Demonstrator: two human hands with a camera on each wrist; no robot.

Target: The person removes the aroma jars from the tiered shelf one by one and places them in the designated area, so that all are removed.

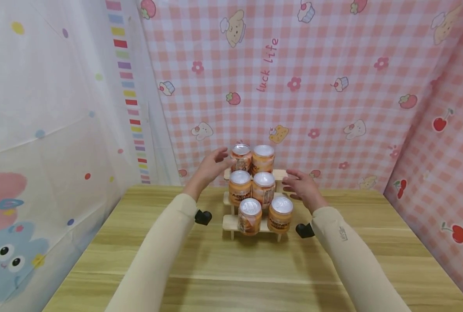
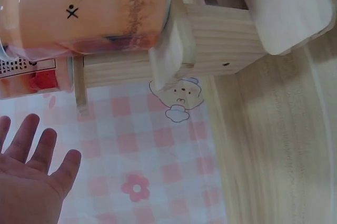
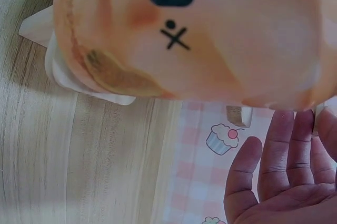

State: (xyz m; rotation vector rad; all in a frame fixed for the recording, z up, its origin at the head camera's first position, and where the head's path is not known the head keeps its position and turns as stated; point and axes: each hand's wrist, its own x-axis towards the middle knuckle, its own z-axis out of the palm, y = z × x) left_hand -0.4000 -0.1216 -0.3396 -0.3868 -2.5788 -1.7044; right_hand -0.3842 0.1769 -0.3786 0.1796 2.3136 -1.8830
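**Six cans (image 1: pixel 263 188) standing on a stepped wooden stand (image 1: pixel 228 223)**

The left hand (image 1: pixel 211 167) is hovering at the left of the upper left can (image 1: pixel 241 164), and is the nearer of the two to it. That can is standing upright, its long axis running vertically, just to the right of the hand. The thumb is overlapping the can's edge in the head view (whether skin is meeting can, I cannot tell). The left fingers (image 2: pixel 43 153) are spreading, with gaps between them, and are gripping nothing.

Opposite, the right hand (image 1: pixel 305 188) is hovering beside the right end of the top step (image 1: pixel 280 174). Its fingers (image 3: pixel 276 155) are bending slightly and pinching nothing that shows; whether they are touching the wood is unclear.

Each step is carrying two cans: the upper and middle pairs are sitting close together, while the lowest pair is leaving a gap. The stand is resting on a wood-grain desk (image 1: pixel 254 268), towards the back. Pink checked cloth (image 1: pixel 223 117) is hanging behind and on the right; white spotted cloth (image 1: pixel 67 99) is hanging on the left.
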